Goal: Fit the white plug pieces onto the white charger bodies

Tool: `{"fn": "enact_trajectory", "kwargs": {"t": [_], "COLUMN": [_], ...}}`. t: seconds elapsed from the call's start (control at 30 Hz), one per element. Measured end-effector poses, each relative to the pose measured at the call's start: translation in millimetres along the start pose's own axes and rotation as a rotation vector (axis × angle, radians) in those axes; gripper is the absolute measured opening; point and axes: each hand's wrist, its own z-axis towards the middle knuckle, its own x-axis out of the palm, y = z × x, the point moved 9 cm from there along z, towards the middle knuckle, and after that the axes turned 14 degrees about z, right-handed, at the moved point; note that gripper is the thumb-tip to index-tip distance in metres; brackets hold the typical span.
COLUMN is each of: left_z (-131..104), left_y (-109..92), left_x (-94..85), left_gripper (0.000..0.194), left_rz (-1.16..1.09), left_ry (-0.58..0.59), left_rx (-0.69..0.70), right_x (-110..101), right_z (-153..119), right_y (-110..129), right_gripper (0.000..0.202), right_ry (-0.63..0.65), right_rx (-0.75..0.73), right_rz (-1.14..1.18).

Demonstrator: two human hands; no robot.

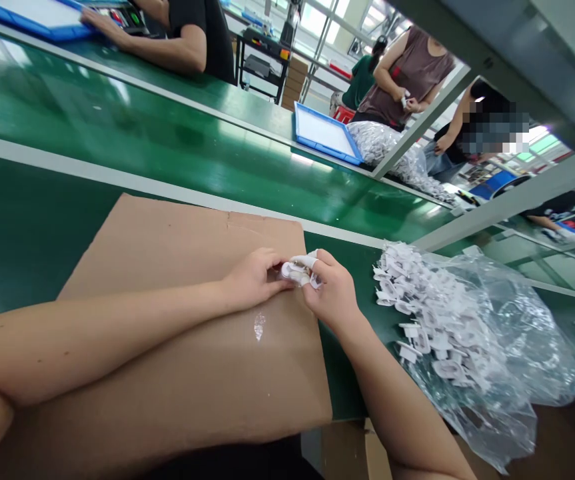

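Both my hands meet over the far right edge of a brown cardboard sheet (177,373) on the green bench. My left hand (252,277) and my right hand (332,290) pinch one small white plastic part (294,272) between their fingertips. A white finger cot covers a finger of my right hand. To the right lies a clear plastic bag (512,347) with a heap of several like white parts (417,300) spilling from its mouth.
A shiny scrap (259,325) lies on the cardboard. Beyond runs a green conveyor belt (167,133) with a blue tray (323,132) on the far side. Other people work across the belt: an arm (157,47) at top left, others at top right. Metal frame bars (507,200) cross the right.
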Motion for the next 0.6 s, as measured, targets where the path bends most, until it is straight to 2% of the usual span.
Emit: {"fn": "enact_trajectory", "kwargs": {"t": [0.1, 0.17, 0.3, 0.4, 0.5, 0.57, 0.6], "left_z": [-5.4, -9.3, -9.3, -7.6, -10.4, -6.3, 1.1], "left_y": [-14.3, -21.0, -22.7, -26.0, -32.9, -22.1, -10.3], "left_x": [1.4, 6.1, 9.8, 7.5, 3.8, -2.0, -12.3], "left_gripper": [0.039, 0.042, 0.053, 0.046, 0.032, 0.033, 0.036], "left_rz": [0.254, 0.452, 0.677, 0.668, 0.508, 0.402, 0.354], "left_ry": [-0.052, -0.055, -0.063, -0.053, -0.015, 0.05, 0.024], "left_rx": [0.143, 0.193, 0.249, 0.232, 0.191, 0.115, 0.042], "right_x": [0.7, -2.3, -1.0, 0.2, 3.2, 6.0, 7.5], "right_z": [-1.4, -4.1, -2.2, -3.5, -12.8, -16.3, -16.5], "right_y": [4.0, 5.2, -7.5, -15.0, -19.5, -32.7, -43.9], "right_gripper": [0.037, 0.035, 0.025, 0.024, 0.03, 0.048, 0.052], "right_ry": [0.006, -0.033, -0.087, -0.141, -0.192, -0.282, -0.339], "right_rx": [-0.051, -0.084, -0.101, -0.054, 0.08, 0.225, 0.309], "right_rz": [-0.031, -0.025, 0.184, 0.334, 0.496, 0.644, 0.705]}}
